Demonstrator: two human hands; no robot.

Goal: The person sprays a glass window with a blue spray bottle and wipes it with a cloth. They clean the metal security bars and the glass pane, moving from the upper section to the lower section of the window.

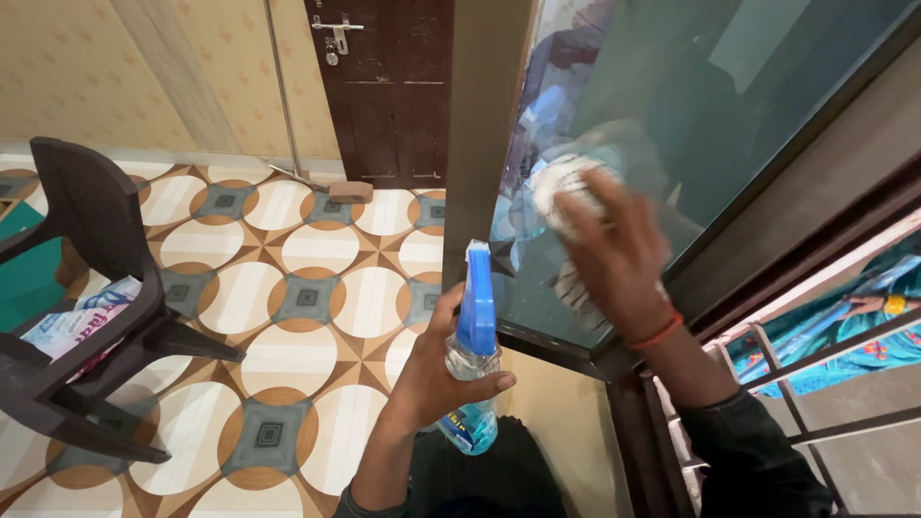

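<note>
Wiping glass: right hand pressing cloth flat, left hand gripping spray bottle below. Next, probably wider strokes.

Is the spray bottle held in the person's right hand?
No, the spray bottle is gripped by the left hand, while the right hand presses a white cloth against the window glass.
</note>
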